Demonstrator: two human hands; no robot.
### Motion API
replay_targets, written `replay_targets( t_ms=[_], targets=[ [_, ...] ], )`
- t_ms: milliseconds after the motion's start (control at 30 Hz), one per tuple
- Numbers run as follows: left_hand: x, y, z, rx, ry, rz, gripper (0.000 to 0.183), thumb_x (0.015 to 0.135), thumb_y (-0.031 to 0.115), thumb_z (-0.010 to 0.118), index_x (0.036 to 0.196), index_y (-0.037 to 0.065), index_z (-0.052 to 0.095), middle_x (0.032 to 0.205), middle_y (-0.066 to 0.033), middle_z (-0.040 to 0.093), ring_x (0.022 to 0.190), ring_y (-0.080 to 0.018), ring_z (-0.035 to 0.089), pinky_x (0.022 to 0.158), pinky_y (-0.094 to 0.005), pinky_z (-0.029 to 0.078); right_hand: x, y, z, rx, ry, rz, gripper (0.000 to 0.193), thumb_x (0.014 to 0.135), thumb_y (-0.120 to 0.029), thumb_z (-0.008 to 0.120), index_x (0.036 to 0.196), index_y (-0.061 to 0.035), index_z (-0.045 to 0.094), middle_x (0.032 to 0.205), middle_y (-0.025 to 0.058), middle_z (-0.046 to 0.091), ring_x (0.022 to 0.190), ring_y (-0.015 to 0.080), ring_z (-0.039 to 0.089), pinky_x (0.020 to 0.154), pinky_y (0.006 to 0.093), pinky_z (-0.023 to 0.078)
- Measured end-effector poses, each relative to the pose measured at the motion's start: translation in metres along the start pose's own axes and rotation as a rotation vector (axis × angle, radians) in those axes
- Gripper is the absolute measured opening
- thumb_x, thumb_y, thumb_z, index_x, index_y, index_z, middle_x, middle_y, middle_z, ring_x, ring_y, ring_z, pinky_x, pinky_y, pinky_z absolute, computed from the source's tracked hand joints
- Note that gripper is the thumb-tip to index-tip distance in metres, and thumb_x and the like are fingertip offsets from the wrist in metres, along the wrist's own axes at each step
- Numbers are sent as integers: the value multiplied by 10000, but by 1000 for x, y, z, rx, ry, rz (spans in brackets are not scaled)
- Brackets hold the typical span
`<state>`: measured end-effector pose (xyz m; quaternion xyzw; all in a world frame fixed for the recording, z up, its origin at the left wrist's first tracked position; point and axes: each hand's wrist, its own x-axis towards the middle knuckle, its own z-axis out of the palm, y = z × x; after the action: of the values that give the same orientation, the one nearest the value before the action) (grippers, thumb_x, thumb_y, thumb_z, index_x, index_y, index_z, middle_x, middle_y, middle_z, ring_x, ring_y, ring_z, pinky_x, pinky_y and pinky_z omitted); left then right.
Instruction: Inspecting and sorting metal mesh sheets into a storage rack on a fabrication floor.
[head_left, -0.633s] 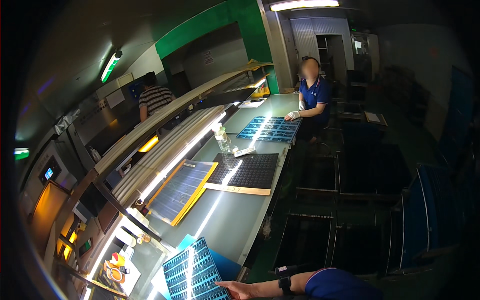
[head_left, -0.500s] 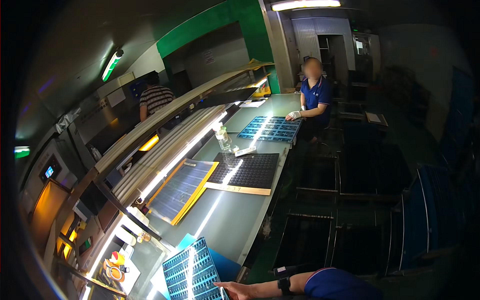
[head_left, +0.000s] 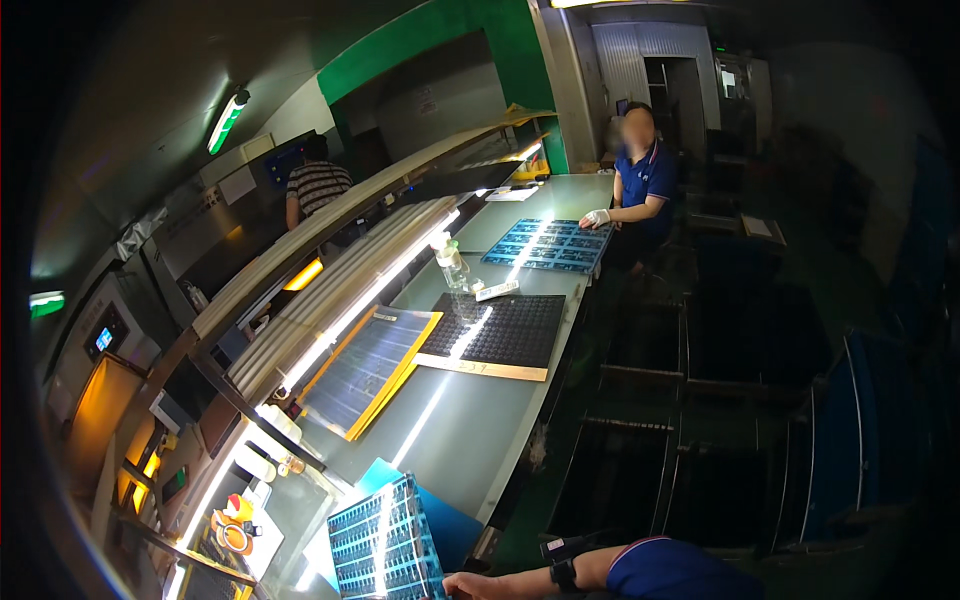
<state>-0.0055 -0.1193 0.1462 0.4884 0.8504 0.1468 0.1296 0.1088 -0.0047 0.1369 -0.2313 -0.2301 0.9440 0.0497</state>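
Note:
At the bottom of the view lies a blue circuit board panel (head_left: 375, 535) with rows of small repeated patterns, crossed by a bright reflection. My right hand (head_left: 468, 585) is at its lower right edge, closed on that edge, with the fingertips partly hidden. A dark band sits on my right wrist, below a navy sleeve. Under and behind the panel shows a plain blue sheet (head_left: 455, 525) on the grey worktable (head_left: 470, 420). My left hand is out of view.
Farther along stand yellow-edged sheets (head_left: 370, 370), a black textured mat (head_left: 510, 325), a clear bottle (head_left: 452, 265) and another blue panel (head_left: 548, 245) under a co-worker's gloved hand (head_left: 596, 217). Orange tape rolls (head_left: 235, 535) lie at the left. Dark racks (head_left: 610, 475) stand to the right.
The held panel has shifted slightly and its right side looks more tilted. My right hand has moved a little right and down with the edge. The view has shifted slightly.

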Motion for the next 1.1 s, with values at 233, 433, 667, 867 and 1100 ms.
replay_targets(
  t_ms=[233, 433, 667, 867, 1100],
  targets=[
    [-11, -30, -8, 0, -16, 107, 251, 856, 220, 497, 942, 32, 639, 754, -244, 610, 694, -400, 593, 644, -467, 472, 62, 32, -40, -251, 8, -341, 346, 814, -339, 617, 1055, -91, 595, 876, 74, 623, 667, 230, 599, 524, 354, 514],
    [24, -26, -101, -257, 209, 174, 130, 762, 113, 605, 805, 43, 705, 684, -137, 664, 594, -224, 656, 572, -342, 507, 3, -24, -32, -301, 84, -422, 329, 781, -50, 672, 1093, -24, 571, 976, 46, 640, 874, 156, 605, 806, 318, 504],
    [15, -145, -227, -732, 155, -282, 169, 801, 122, 629, 813, -46, 641, 688, -92, 647, 601, -165, 637, 545, -250, 502, -158, -113, -108, -113, 182, -646, 338, 812, -7, 601, 1149, -16, 575, 1046, 83, 636, 915, 165, 617, 829, 305, 491],
    [14, -265, -94, -931, 116, -604, 409, 887, 226, 579, 1220, 5, 493, 1134, -145, 578, 1058, -261, 551, 869, -316, 461, -361, -71, -153, -155, 1082, -1160, 292, 780, -56, 648, 1067, -26, 607, 951, 66, 644, 847, 145, 599, 778, 286, 469],
    [49, -216, -24, -871, -55, -700, 302, 902, 173, 533, 1125, -28, 564, 1017, -147, 627, 946, -275, 600, 819, -335, 490, -460, 9, -205, -416, 1847, -1141, 313, 879, -102, 586, 1161, 33, 561, 996, 74, 641, 832, 90, 569, 733, 252, 454]
  ],
)
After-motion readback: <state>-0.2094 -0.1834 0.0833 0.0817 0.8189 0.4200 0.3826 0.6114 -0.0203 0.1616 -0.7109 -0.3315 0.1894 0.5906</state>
